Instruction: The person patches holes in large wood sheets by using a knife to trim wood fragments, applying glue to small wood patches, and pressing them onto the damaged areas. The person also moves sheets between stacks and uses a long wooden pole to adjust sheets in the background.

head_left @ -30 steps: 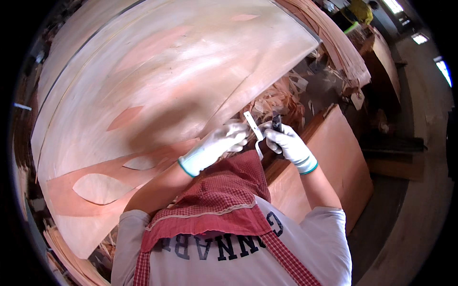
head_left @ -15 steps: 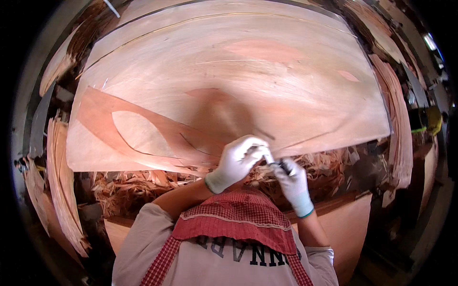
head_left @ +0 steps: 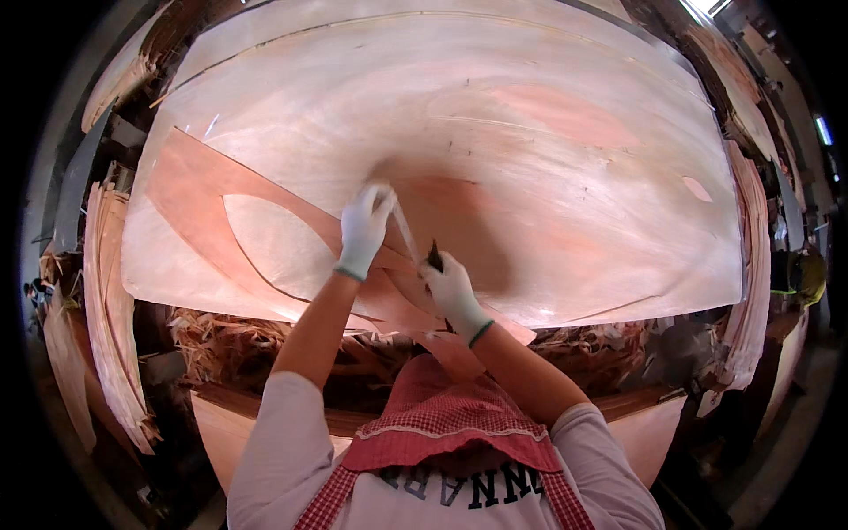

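Apron bib, red check with a plain red centre, sits nearest the camera over a white shirt; both forearms run up from it to the near edge of the worktop.

Right hand, white glove with green cuff: grip closed around a small dark tool, only the tip showing above the fist. Can't tell if it's a blade.

Left hand, same glove, is further in and to the left. Grip pinched tight on one end of a thin pale strip.

Key relation: the strip's long axis runs diagonally from the left hand down-right to the tool tip, so the right hand sits at its near end and the left at its far end. It looks taut, lying just over the sheet.

Veneer sheet covers the whole worktop: thin, pale pink-tan, faint grain, a darker reddish patch toward the far right. A darker curved veneer piece with a leaf-shaped cutout overlaps the near-left corner.

Splintered veneer scrap is piled below the near edge. Stacked veneer sheets flank the left side.
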### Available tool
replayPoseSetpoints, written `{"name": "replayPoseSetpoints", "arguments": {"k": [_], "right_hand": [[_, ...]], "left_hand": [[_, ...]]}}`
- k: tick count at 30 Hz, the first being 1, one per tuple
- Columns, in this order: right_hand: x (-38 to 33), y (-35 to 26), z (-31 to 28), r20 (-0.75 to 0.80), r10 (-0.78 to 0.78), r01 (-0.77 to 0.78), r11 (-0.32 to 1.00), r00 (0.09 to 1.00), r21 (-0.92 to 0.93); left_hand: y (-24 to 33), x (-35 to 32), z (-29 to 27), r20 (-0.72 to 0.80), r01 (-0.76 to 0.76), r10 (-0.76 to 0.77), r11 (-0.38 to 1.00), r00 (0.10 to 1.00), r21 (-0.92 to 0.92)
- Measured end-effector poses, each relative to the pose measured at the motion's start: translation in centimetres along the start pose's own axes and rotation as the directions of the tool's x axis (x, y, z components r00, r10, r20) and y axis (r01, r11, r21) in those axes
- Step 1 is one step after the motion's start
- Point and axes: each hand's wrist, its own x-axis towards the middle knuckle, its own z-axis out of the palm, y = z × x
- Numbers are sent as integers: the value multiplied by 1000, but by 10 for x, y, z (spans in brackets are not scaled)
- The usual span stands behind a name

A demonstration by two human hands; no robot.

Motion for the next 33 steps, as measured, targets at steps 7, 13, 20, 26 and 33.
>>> {"name": "replayPoseSetpoints", "arguments": {"k": [7, 13, 20, 26, 33], "right_hand": [[72, 15, 24, -131, 167, -138, 970, 977, 202], [70, -39, -15, -157, -146, 22, 796, 977, -605], [54, 5, -129, -420, 150, -179, 983, 895, -29], [57, 18, -163, -345, -251, -59, 728, 905, -683], [-25, -57, -299, -377, -154, 48, 960, 913, -276]], "left_hand": [[-48, 73, 52, -20, -283, 299, 922, 954, 263], [-60, 44, 43, 155, -278, 232, 850, 960, 448], [52, 61, 119, 137, -321, 291, 877, 947, 357], [88, 40, 228, 302, -479, 381, 781, 874, 402], [94, 70, 194, 304, -89, 83, 996, 949, 6]]}}
